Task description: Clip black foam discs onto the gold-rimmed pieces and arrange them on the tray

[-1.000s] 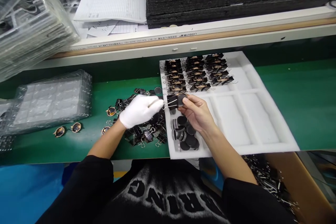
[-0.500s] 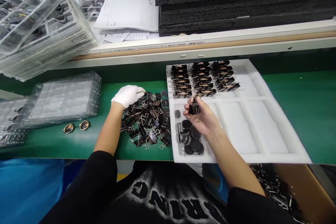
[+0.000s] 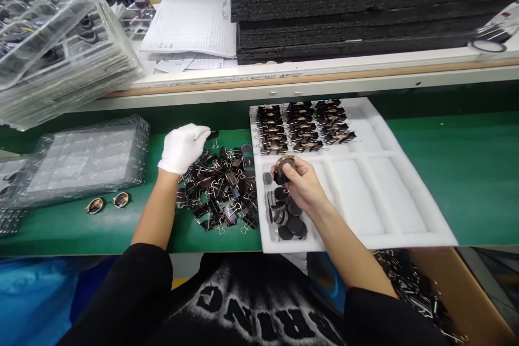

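Note:
My left hand [image 3: 184,147], in a white glove, pinches a black binder clip [image 3: 213,135] above the back edge of a heap of binder clips [image 3: 221,186]. Bare, my right hand [image 3: 302,184] holds a round gold-rimmed piece [image 3: 285,164] with a black clip on it, over the near left of a white foam tray [image 3: 367,173]. Dark round discs [image 3: 294,225] lie in the tray's front left compartment, below that hand. Rows of clipped pieces [image 3: 304,125] fill the tray's back left part.
Clear plastic trays [image 3: 93,159] are stacked at the left, with two round gold-rimmed pieces [image 3: 120,199] in front. More trays [image 3: 60,48], papers [image 3: 188,24] and black foam sheets [image 3: 344,8] occupy the shelf. A box of clips [image 3: 417,292] stands below the bench; a person in pink is beyond.
My left hand has lifted from the heap with a clip. My right hand has turned the piece so its round face shows. The whole view has shifted slightly.

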### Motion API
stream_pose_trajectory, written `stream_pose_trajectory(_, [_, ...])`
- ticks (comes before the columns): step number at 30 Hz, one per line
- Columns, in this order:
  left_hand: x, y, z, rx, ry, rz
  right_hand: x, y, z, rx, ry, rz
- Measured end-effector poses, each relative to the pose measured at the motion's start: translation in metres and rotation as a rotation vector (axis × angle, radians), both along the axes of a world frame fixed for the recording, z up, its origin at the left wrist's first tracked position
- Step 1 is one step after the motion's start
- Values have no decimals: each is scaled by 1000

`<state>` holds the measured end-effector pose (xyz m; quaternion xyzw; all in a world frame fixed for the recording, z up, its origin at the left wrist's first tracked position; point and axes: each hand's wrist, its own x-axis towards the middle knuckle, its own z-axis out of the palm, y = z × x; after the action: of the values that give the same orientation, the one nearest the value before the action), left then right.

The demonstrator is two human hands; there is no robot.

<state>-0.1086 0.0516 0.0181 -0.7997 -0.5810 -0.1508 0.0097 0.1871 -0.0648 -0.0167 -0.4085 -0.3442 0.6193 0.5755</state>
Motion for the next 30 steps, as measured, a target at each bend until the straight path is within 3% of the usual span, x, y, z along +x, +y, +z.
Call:
stream_pose_trajectory(2, [18,-21,11,-21,-310,-64,-2,-2,-2,94,-100,7])
stream_pose_trajectory(4, [40,-43,20,-182,-582,-154,-5,-4,-2,178,-162,81])
stream_pose_trajectory(7, [68,-69,26,-323,-740,-294,-7,-7,-4,219,-152,187])
stream_pose_trajectory(10, [77,-77,27,-309,-617,-380,-6,-7,-5,155,-138,134])
stream_pose_trajectory(14, [73,-74,27,-296,-344,-467,-3,-6,-2,124,-186,77])
stream_pose_trajectory(19, [77,-79,25,-272,-187,-298,-3,-6,3,126,-287,103])
stream_pose_trajectory(22, [80,-81,21,-243,-159,-280,-4,-6,3,121,-329,94])
stream_pose_trajectory(25, [79,-78,19,-276,-185,-341,0,-6,5,117,-342,96])
stream_pose_trajectory(30, [73,-70,21,-386,-333,-377,19,-1,21,140,-385,157])
